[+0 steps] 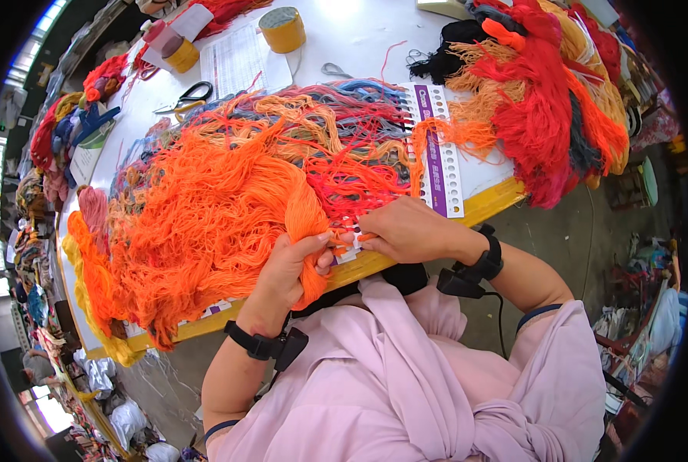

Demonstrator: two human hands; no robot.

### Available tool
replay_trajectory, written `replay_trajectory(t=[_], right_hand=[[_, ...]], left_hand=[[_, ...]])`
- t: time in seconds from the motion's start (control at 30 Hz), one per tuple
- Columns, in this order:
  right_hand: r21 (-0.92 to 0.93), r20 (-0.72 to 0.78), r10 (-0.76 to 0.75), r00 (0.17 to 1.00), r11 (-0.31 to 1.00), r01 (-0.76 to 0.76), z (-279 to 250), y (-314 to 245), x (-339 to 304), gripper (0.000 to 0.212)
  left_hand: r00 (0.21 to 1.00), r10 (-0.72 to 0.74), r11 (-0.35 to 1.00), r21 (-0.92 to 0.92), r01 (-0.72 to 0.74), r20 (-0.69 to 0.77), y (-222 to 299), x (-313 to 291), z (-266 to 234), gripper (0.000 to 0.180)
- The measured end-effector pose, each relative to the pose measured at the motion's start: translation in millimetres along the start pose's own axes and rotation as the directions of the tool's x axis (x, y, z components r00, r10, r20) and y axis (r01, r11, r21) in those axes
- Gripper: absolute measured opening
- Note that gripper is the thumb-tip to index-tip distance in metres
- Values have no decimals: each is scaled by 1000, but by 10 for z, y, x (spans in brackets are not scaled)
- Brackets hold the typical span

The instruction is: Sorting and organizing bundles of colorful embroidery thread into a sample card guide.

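My left hand is closed round a thick hank of bright orange thread at the table's near edge. The hank spreads leftward over the table in a loose, tangled heap. Close beside it, my right hand pinches a short orange strand, its fingertips at the lower end of a white hole-punched card. Red, peach and blue-grey threads lie beneath and behind the orange heap. Along their right side runs a white card with a purple stripe and punched holes; an orange bunch lies across it.
Large red, orange and black hanks cover the table's right corner. Behind the heap are scissors, a printed sheet and a yellow tape roll. Yellow hanks hang over the left edge. Plastic bags lie below left.
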State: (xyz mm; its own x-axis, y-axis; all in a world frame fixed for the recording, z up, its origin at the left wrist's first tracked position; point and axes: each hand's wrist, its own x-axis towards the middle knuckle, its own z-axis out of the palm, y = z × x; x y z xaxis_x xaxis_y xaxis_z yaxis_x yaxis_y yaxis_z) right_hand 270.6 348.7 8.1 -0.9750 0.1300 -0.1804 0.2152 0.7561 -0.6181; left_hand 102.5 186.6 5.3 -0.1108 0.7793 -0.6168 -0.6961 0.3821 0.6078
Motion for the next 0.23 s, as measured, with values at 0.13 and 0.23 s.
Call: replay_trajectory(t=[0.13,0.23], right_hand=[[24,-90,-3,996,1000,5,84,29,-11,23],[-13,-131,2,991,1000,-4,141,62,-19,23]], left_hand=[[999,-3,999,45,0,46,21,17,-94,17],[999,-46,895,443,52,-24,149,-21,-7,24]])
